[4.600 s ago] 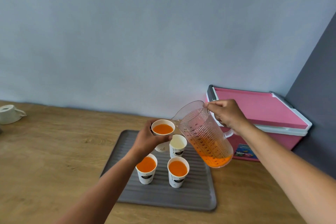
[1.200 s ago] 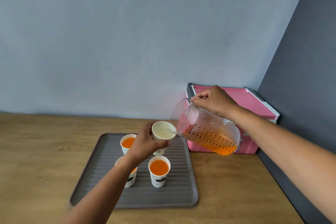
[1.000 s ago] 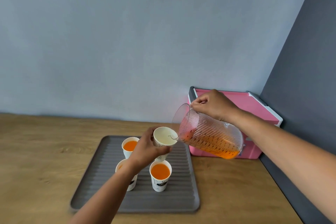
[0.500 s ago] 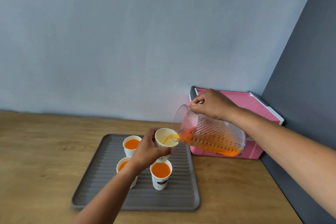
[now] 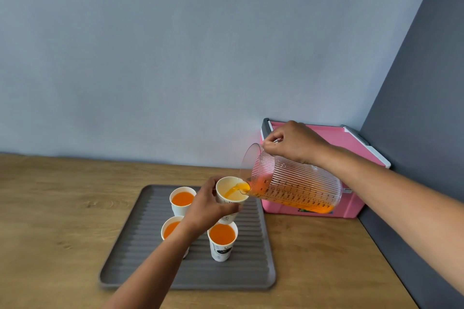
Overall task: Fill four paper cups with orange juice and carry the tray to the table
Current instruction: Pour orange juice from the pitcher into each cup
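My left hand (image 5: 206, 208) grips a white paper cup (image 5: 230, 192), held tilted above the grey ribbed tray (image 5: 251, 271). My right hand (image 5: 293, 143) holds a clear ribbed pitcher (image 5: 293, 183) by its handle, tipped far over so orange juice streams from the spout into that cup. Three more paper cups stand on the tray full of juice: one at the back left (image 5: 182, 199), one at the front left (image 5: 170, 229) partly behind my forearm, one at the front right (image 5: 222, 239).
The tray lies on a wooden counter (image 5: 62, 221) against a pale blue wall. A pink cooler box (image 5: 351, 143) stands in the right corner behind the pitcher. A dark grey wall (image 5: 421, 133) bounds the counter on the right.
The pitcher has tipped further and juice now flows steadily into the held cup, which was empty a second ago. Earlier, my left hand set a filled cup down and picked up this one.
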`<state>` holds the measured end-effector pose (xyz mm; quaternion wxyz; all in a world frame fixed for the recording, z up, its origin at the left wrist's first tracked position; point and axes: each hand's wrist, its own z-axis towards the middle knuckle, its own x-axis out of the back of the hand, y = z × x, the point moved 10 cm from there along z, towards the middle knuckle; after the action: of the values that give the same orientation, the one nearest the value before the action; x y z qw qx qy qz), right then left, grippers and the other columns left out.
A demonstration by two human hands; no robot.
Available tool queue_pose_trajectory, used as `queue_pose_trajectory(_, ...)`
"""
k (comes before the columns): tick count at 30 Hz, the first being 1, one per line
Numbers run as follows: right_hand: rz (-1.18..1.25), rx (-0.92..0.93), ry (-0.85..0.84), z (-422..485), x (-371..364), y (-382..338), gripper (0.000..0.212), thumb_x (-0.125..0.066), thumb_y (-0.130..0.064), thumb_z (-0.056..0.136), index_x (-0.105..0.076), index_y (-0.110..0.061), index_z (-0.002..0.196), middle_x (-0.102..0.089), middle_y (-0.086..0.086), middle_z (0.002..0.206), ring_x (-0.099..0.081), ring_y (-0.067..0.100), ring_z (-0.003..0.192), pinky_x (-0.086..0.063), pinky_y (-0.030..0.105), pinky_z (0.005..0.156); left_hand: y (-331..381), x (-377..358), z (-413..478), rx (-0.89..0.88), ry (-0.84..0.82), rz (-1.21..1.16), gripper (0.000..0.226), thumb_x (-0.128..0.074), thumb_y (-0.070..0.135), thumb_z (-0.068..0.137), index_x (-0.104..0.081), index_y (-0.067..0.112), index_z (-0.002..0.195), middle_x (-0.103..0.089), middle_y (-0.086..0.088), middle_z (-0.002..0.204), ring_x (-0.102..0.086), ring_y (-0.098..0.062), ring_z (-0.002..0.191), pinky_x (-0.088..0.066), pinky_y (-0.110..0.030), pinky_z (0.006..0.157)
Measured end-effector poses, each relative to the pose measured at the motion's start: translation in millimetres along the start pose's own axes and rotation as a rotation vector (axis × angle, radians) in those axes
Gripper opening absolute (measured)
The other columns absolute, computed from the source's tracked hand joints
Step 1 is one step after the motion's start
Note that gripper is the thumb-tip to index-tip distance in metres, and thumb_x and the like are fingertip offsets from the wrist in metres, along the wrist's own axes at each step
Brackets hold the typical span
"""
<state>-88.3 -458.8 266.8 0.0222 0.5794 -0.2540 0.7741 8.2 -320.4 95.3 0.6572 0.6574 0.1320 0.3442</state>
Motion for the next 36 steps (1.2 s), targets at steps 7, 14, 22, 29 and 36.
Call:
queue_pose_trajectory(7,-0.003,-0.007,-0.017,-4,-1,0,0.013,-0.064,-0.030,0.083,-0.073,-0.030,0.073,-0.066,-0.018,0.084,-0.059,-0.006,0.072,-0.046,0.020,0.069,1,-5,-1,-0.008,-0.014,0.015,0.075,-0.088,0.025,0.066,-0.047,0.027,0.128,-0.061,0.008,0.116,-0.061,-0.012,0.104,-0.053,-0.025,0.082)
queue_pose_trajectory(14,-0.036,-0.017,-0.036,-7,-3,-1,0.028,-0.064,-0.028,0.082,-0.059,-0.038,0.057,-0.075,-0.009,0.102,-0.065,0.001,0.080,-0.051,0.023,0.079,3,-12,-2,-0.009,-0.035,0.030,0.070,-0.088,0.026,0.068,-0.044,0.032,0.123,-0.058,0.017,0.110,-0.059,-0.006,0.099,-0.048,-0.015,0.072)
queue_pose_trajectory(22,-0.033,-0.044,-0.044,-8,-4,2,0.018,-0.063,-0.027,0.082,-0.068,-0.033,0.065,-0.075,-0.006,0.109,-0.069,0.007,0.089,-0.055,0.027,0.083,1,-16,-1,0.012,-0.051,0.021,0.069,-0.087,0.024,0.069,-0.043,0.033,0.121,-0.056,0.020,0.107,-0.058,-0.003,0.096,-0.045,-0.011,0.069)
queue_pose_trajectory(29,-0.067,-0.053,-0.048,-8,-5,2,0.026,-0.064,-0.030,0.083,-0.058,-0.036,0.058,-0.076,-0.007,0.105,-0.064,0.003,0.076,-0.047,0.021,0.070,0,-17,-1,0.023,-0.055,0.024,0.068,-0.087,0.025,0.069,-0.042,0.034,0.120,-0.055,0.021,0.106,-0.058,-0.003,0.096,-0.045,-0.013,0.069)
queue_pose_trajectory(36,-0.075,-0.055,-0.056,-8,-7,2,0.026,-0.063,-0.029,0.084,-0.059,-0.034,0.059,-0.075,-0.008,0.109,-0.060,-0.002,0.071,-0.042,0.018,0.064,-3,-19,-1,0.032,-0.061,0.029,0.068,-0.086,0.027,0.070,-0.041,0.035,0.120,-0.055,0.019,0.107,-0.058,-0.007,0.098,-0.045,-0.014,0.070)
